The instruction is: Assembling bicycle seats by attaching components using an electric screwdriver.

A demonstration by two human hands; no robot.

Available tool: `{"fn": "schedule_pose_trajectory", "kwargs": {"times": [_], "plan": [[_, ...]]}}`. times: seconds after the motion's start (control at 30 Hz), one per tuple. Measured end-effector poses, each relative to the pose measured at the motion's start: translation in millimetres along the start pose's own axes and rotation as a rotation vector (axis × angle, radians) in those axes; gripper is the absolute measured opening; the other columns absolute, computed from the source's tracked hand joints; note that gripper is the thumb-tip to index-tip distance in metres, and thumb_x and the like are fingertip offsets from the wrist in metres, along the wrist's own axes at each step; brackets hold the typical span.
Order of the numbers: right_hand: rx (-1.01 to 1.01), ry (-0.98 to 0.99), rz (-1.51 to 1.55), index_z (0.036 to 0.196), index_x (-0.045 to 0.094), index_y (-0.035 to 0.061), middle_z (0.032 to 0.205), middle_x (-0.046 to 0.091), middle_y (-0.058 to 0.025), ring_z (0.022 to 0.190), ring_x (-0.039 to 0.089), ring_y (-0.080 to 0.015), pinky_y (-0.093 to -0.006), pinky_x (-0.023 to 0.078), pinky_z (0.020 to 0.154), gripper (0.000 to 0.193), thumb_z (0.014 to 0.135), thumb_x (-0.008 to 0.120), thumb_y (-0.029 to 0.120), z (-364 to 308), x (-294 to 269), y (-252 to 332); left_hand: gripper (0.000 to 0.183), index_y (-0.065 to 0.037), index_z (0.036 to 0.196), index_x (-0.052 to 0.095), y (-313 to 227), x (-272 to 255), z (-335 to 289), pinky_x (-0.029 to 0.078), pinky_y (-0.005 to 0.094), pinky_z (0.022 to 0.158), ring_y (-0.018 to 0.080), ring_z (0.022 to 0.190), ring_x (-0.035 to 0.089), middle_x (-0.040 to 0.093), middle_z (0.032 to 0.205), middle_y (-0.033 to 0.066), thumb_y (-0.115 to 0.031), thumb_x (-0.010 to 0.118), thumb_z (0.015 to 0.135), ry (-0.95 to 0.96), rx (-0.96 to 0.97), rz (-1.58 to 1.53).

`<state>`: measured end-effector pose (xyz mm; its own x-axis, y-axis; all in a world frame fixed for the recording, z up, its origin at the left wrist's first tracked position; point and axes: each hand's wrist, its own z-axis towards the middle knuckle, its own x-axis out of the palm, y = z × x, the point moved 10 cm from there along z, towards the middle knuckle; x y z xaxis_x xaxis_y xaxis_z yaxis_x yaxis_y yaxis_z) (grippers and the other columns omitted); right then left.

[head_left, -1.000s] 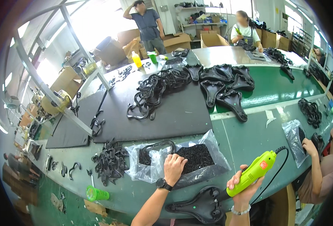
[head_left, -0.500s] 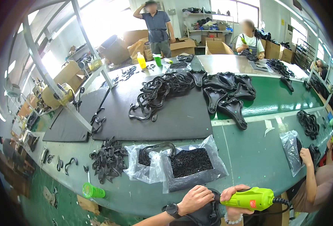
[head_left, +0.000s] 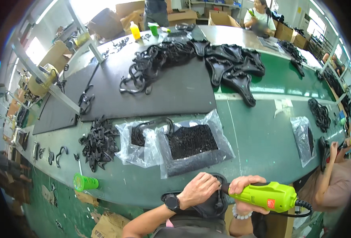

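Note:
My right hand [head_left: 245, 193] is wrapped round a lime-green electric screwdriver [head_left: 267, 197], held nearly level, its black nose pointing left. At its tip the fingers of my left hand [head_left: 200, 189] are pinched together; what they hold, if anything, is too small to make out. Below both hands lies a black bicycle saddle [head_left: 212, 206], underside up, at the near edge of the table and partly covered by my left hand. Just beyond it sits an open clear plastic bag [head_left: 222, 152] of small black parts [head_left: 193, 141]. A second bag [head_left: 138, 157] holds dark pieces and a curved black strip.
Several black saddles [head_left: 239, 85] and a heap of black curved strips [head_left: 159, 59] lie farther back. Left are a pile of black pieces [head_left: 98, 142], scissors [head_left: 51, 156] and a green cup [head_left: 85, 182]. A co-worker's hand [head_left: 334, 150] is at the right.
The view has tipped down, so the table sits higher in the picture. My hands stay together over the saddle, the screwdriver still in my right hand.

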<state>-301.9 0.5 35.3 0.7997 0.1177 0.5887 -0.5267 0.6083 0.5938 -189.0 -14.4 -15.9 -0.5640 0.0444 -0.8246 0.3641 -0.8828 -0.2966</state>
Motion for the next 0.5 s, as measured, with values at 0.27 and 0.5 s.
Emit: {"fn": "schedule_pose_trajectory", "kwargs": {"times": [0.27,0.5], "plan": [[0.003,0.041,-0.14,0.122,0.046,0.0013,0.074,0.057,-0.0109,0.062,0.056,-0.0247,-0.0368,0.048,0.057,0.106,0.064,0.052,0.09,18.6,-9.8,-8.7,0.051,0.0,0.119,0.057,62.0,-7.9,-36.6,0.048,0.0423,0.089,0.0353,0.101,0.059,0.062,0.109,0.016,-0.021,0.076,0.077,-0.119,-0.533,-0.181],[0.081,-0.043,-0.082,0.122,0.046,0.0013,0.074,0.057,-0.0114,0.061,0.056,-0.0237,-0.0365,0.048,0.057,0.111,0.06,0.047,0.094,14.5,-11.1,-45.4,0.05,0.0,0.129,0.051,63.5,30.7,-59.5,0.055,0.038,0.071,0.0308,0.087,0.067,0.067,0.108,0.0174,-0.018,0.068,0.086,-0.084,-0.64,-0.277]]}}
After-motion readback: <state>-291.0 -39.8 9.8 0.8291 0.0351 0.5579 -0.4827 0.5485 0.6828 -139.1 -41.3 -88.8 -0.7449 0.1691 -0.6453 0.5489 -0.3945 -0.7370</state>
